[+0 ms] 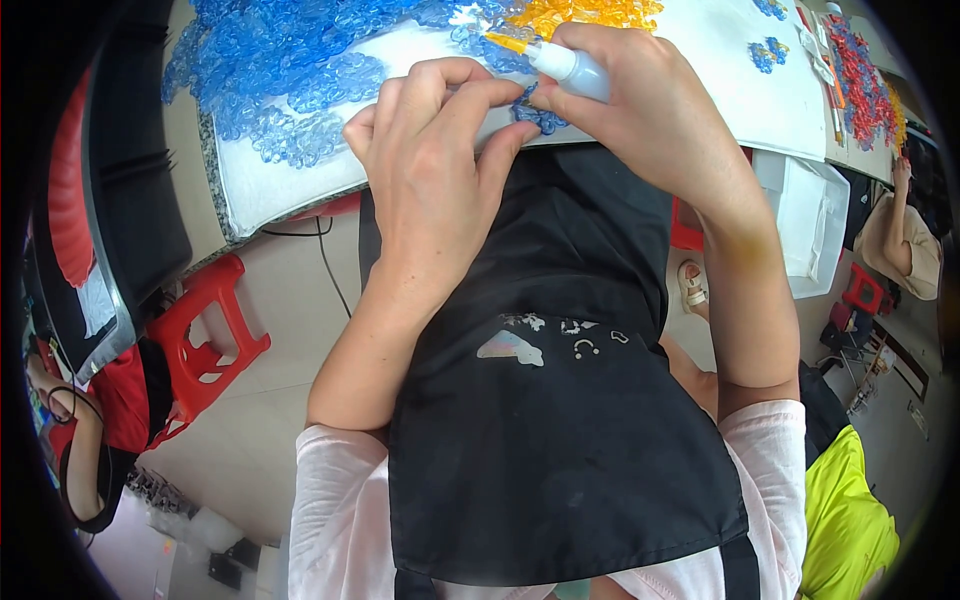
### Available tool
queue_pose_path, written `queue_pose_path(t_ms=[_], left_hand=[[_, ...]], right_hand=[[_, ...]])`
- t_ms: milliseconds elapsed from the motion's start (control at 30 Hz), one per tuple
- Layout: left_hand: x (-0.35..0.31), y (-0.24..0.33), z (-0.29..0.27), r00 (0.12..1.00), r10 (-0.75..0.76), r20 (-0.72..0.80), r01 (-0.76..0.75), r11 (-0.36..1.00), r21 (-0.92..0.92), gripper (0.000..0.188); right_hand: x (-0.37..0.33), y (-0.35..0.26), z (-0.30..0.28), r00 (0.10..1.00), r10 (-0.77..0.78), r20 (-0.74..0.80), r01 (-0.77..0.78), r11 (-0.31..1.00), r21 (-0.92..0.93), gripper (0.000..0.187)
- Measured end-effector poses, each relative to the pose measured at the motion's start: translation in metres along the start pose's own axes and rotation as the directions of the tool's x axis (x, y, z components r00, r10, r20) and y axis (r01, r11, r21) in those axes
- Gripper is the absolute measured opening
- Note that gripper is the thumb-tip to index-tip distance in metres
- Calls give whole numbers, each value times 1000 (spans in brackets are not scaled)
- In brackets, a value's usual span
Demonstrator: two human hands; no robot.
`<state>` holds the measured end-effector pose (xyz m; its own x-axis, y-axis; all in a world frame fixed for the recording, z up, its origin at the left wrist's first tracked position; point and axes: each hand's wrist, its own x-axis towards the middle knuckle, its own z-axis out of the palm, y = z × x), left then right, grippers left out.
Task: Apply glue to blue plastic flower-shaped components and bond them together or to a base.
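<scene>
At the table's near edge, my left hand [428,155] pinches a small cluster of clear blue plastic pieces [541,120] between thumb and forefinger. My right hand [640,95] meets it from the other side, its thumb and finger also at the cluster. Held in that same right hand is a small squeeze bottle [570,68] with a white collar and a yellow pointed nozzle, tilted to the upper left. The fingertips partly hide the cluster. Just beyond them lie more blue pieces [497,48] on the white table covering [690,80].
A big heap of blue pieces [285,70] spreads at the left, orange-yellow ones [590,12] at the back. Small blue clusters [768,55] sit to the right. A white bin [815,215] stands below the right edge, a red stool [210,335] at the left. Other people sit on both sides.
</scene>
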<state>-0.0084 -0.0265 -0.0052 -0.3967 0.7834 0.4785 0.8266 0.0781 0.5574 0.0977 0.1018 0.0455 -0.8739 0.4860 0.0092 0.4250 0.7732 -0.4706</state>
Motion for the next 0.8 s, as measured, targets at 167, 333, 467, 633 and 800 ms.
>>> queue_pose_path(t_ms=[167,333,467,633,800], left_hand=[[0,-1,0,1000,5,1,-5,1000,-8,25],[0,-1,0,1000,-6,7,6,1000,-5,24],[0,-1,0,1000,-5,8,5,1000,3,25],[0,-1,0,1000,2,14,-2,1000,13,24],[0,-1,-2,1000,13,19,-14,999,29,23]], right_hand=[[0,2,1,1000,-25,-12,25,1000,-7,36],[0,2,1,999,-38,-19,38,999,-17,36],[-1,3,1,999,-44,-24,44,999,8,34],[-1,1,2,1000,-21,-20,21,1000,3,35],[0,4,4,994,-92,-60,89,995,-54,36]])
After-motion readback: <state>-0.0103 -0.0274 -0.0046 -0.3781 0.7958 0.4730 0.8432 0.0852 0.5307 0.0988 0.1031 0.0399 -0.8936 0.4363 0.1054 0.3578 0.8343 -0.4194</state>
